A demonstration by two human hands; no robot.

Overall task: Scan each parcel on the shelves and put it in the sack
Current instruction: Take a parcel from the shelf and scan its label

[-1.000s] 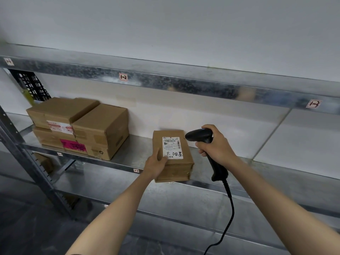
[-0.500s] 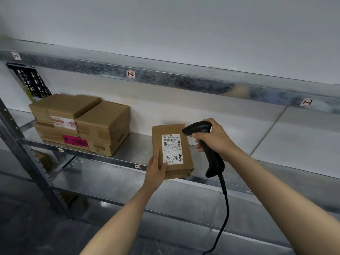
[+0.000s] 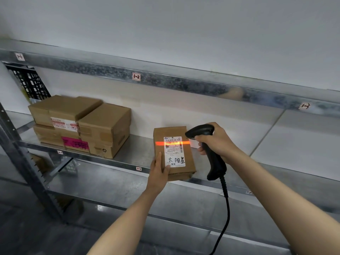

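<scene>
Small brown cardboard parcel (image 3: 173,153), white label up, orange scan line across its barcode, tilted above shelf edge.

Centre frame: left hand (image 3: 158,172) grips the lower left corner of a small parcel (image 3: 173,153), label facing camera. Right hand (image 3: 216,140) holds black corded scanner (image 3: 207,150) just beside it; orange beam crosses the barcode. Stacked cardboard boxes (image 3: 81,126) sit mid-left on the metal shelf (image 3: 136,151).
</scene>
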